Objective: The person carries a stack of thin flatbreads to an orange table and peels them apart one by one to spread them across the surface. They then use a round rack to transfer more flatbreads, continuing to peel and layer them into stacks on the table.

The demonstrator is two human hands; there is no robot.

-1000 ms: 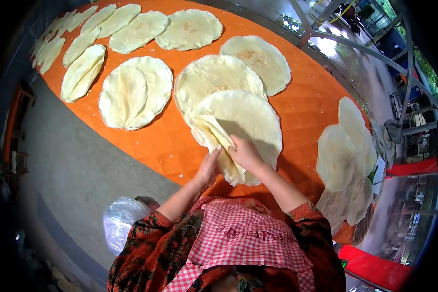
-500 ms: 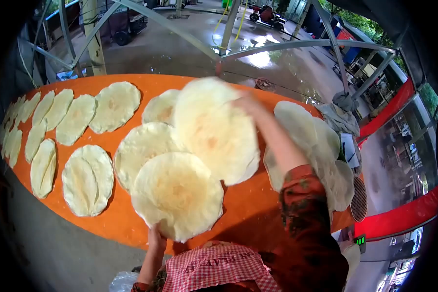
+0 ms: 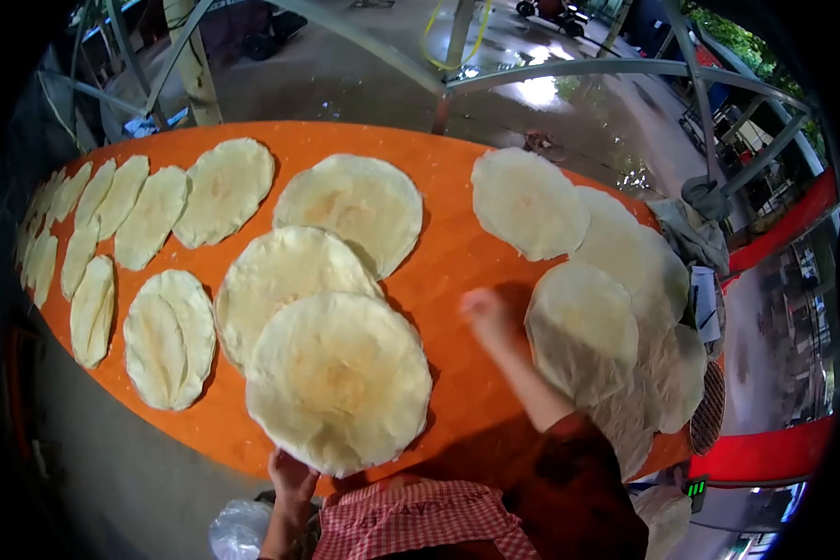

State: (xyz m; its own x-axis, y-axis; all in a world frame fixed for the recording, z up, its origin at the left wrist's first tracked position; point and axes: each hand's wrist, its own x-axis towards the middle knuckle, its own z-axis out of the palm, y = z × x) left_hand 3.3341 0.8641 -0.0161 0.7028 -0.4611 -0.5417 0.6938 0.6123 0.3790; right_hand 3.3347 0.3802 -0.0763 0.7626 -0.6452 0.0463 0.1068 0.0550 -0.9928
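My left hand [image 3: 292, 474] is at the near rim of a round, pale flatbread [image 3: 341, 378] with a faintly browned middle, gripping its edge. Part of the fingers is hidden there. This flatbread overlaps another flatbread [image 3: 275, 275] behind it, which in turn overlaps a third [image 3: 359, 205]. My right hand [image 3: 487, 315] hangs over the bare orange tabletop [image 3: 448, 373], between those flatbreads and a spread of thinner sheets [image 3: 583, 327] on the right. Motion smears its fingers; nothing visible is in it. One round flatbread [image 3: 530, 203] lies at the far edge of that spread.
Several flatbreads [image 3: 224, 191] lie in rows on the left, a creased one [image 3: 168, 338] nearest me. A grey cloth [image 3: 691, 233], a white paper [image 3: 705, 303] and a round mesh piece [image 3: 707, 408] are at the right edge. Metal bars [image 3: 569, 70] cross beyond the table.
The flatbread my right hand was lifting has left it; one now lies at the far right. The right hand has drawn back toward me. My left hand stays at the near flatbread's rim.
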